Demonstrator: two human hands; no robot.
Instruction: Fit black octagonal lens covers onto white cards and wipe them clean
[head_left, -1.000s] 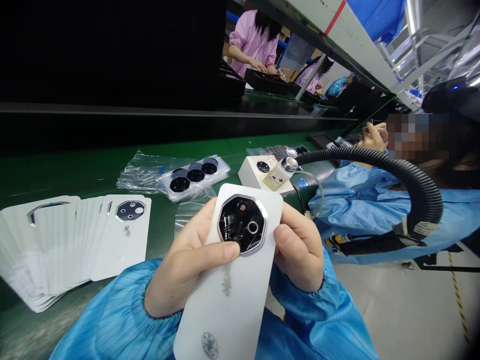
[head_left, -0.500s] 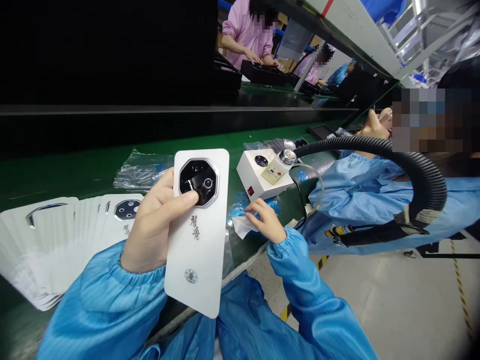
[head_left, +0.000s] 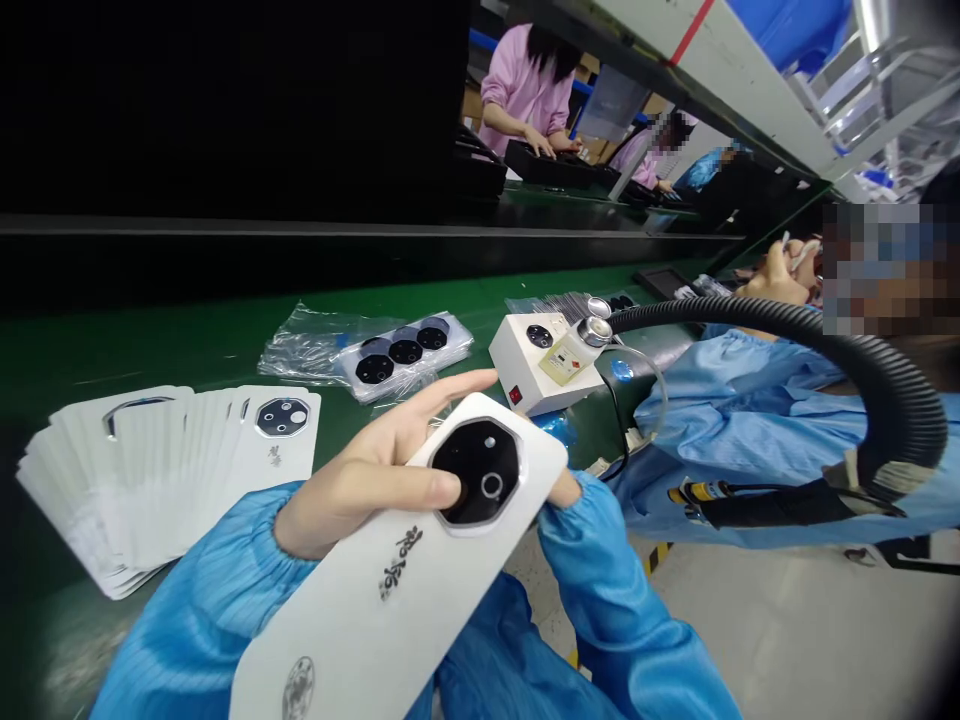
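Note:
A white phone back cover [head_left: 397, 600] with a black octagonal camera window [head_left: 484, 470] is tilted in front of me. My left hand [head_left: 367, 480] grips it, thumb on the camera window and fingers behind. My right hand [head_left: 564, 488] is mostly hidden behind the cover's upper right corner; only a bit near the wrist shows, so its fingers and anything in them are out of sight. To the left lies a fanned row of white phone back covers [head_left: 172, 470], the rightmost showing a camera window.
Beyond the hands are a clear bag [head_left: 307, 345], a pack of black camera lenses [head_left: 405, 355], and a white box [head_left: 536, 375] with a liquid bottle [head_left: 574, 350]. A black corrugated hose [head_left: 847, 370] arches on the right, near a blue-sleeved co-worker [head_left: 750, 400]. Pink-clad people work behind.
My left hand has moved right and tilted the cover, its top now pointing up-right. My right hand, earlier visible with a white wipe, is now behind the cover. The lens pack has come into view.

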